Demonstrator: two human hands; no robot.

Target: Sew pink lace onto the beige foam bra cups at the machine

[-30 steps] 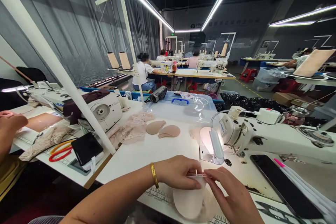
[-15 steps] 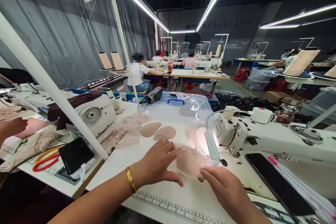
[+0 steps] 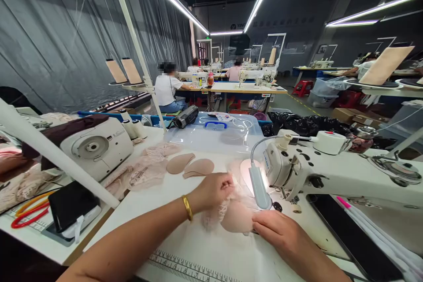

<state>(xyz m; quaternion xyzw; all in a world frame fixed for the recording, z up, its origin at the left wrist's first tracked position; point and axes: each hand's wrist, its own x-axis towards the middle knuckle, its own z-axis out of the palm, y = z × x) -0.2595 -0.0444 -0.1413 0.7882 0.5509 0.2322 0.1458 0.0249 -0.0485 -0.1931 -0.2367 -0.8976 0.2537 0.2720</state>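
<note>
My left hand (image 3: 216,188), with a gold bangle on its wrist, is closed with fingertips gripping the edge of sheer pale-pink lace fabric (image 3: 224,208). Below it, a beige bra cup (image 3: 237,217) lies on the white table, attached to or overlapped by the lace; I cannot tell which. My right hand (image 3: 277,229) pinches the cup's right edge, its fingers together. Just beyond, the sewing machine (image 3: 284,165) stands with a lit lamp (image 3: 261,187) over more pale fabric. Two loose bra cups (image 3: 199,167) and a heap of lace (image 3: 148,169) lie farther left.
A black phone (image 3: 350,233) and a pink-tipped pen (image 3: 345,202) lie right of my right hand. A ruler strip (image 3: 185,269) runs along the table's front. Behind the cups is a clear plastic bin (image 3: 231,134). A white pole (image 3: 62,154) and another machine (image 3: 95,141) stand left.
My left hand has gone from spread fingers to a closed grip on the lace and moved right. The cup shows more plainly. The view has shifted slightly right; my right hand stays at the edge.
</note>
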